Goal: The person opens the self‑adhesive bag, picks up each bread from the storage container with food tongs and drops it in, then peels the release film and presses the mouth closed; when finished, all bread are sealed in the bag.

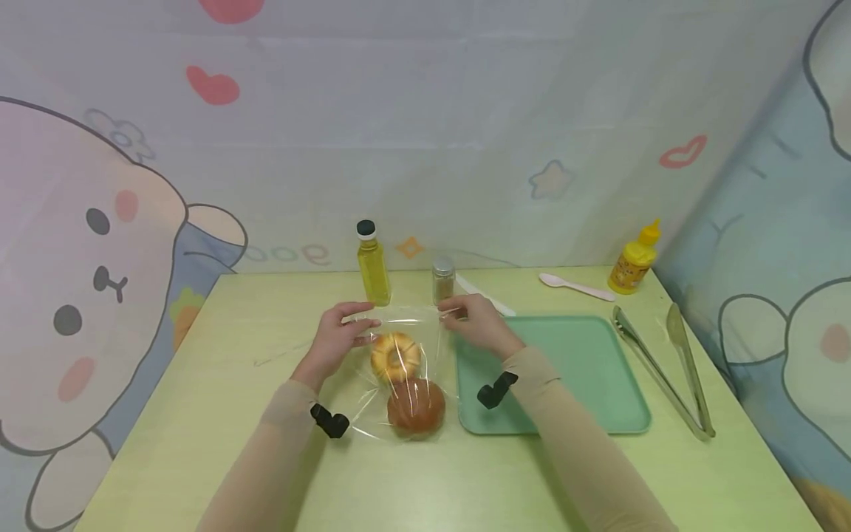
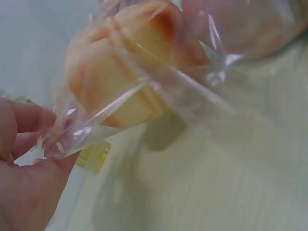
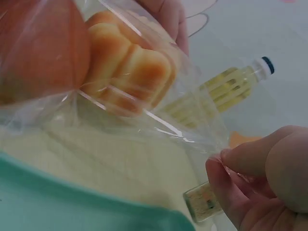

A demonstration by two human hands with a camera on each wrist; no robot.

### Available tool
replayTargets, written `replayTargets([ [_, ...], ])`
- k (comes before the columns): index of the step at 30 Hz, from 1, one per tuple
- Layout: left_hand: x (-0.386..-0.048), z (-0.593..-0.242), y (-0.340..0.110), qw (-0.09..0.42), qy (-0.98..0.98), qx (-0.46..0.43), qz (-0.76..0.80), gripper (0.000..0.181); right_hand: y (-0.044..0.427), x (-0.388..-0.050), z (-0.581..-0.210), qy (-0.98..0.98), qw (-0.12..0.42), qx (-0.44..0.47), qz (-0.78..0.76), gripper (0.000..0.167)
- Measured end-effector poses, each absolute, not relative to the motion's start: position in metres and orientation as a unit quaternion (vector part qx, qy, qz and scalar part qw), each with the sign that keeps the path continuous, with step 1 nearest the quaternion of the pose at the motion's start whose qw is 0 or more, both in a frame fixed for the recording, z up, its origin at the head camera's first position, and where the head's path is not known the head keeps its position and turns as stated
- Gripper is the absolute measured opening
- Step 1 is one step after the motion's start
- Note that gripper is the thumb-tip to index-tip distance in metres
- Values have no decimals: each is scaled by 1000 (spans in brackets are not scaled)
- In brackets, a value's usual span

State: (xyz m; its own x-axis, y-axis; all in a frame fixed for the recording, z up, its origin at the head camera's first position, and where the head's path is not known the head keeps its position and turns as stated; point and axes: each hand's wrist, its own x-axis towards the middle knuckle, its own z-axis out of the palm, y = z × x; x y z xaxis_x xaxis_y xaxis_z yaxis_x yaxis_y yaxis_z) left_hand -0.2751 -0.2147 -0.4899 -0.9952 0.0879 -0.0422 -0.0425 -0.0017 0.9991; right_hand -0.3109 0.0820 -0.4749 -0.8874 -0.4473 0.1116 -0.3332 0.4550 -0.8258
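Note:
A clear plastic bag (image 1: 372, 410) holds a ring-shaped bread (image 1: 379, 358) and, nearer the person, a round brown bun (image 1: 416, 408). My left hand (image 1: 335, 338) pinches the bag's upper left edge; in the left wrist view the film bunches between thumb and fingers. At the upper right corner, my right hand (image 1: 480, 323) pinches the film between thumb and forefinger, as the right wrist view shows. Both breads lie inside the film, seen through its glare. Behind the bag stand an oil bottle (image 1: 374, 273) and a small spice jar (image 1: 442, 281), whose base is partly hidden by the right hand.
A green tray (image 1: 578, 377) lies to the right, partly under the right forearm. Metal tongs (image 1: 665, 384) rest beyond it. Along the back are a white utensil (image 1: 488, 295), a pale pink spoon (image 1: 578, 287) and a yellow squeeze bottle (image 1: 633, 262).

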Motion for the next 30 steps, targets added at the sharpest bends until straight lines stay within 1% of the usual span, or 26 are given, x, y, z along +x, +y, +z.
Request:
replayTargets([
  [5,-283,-499,-214,59,727,5,684,46,78,-314,-487,863,46,-231,-447,28],
  [8,-285,-503,-214,64,757,-1,651,50,78,-314,-492,877,48,-226,-422,29],
  [12,-286,-506,-215,66,790,15,609,57,80,-314,-495,890,61,-217,-395,33],
  [16,-288,-504,-215,65,802,36,592,62,87,-315,-494,895,59,-199,-394,36],
  [21,-286,-500,-217,62,829,43,554,65,100,-311,-489,897,26,-206,-390,41],
  [25,-280,-495,-224,49,854,54,515,68,115,-304,-488,898,1,-222,-379,45],
  [30,-276,-489,-240,9,878,86,471,70,138,-295,-487,906,-14,-218,-362,51],
])
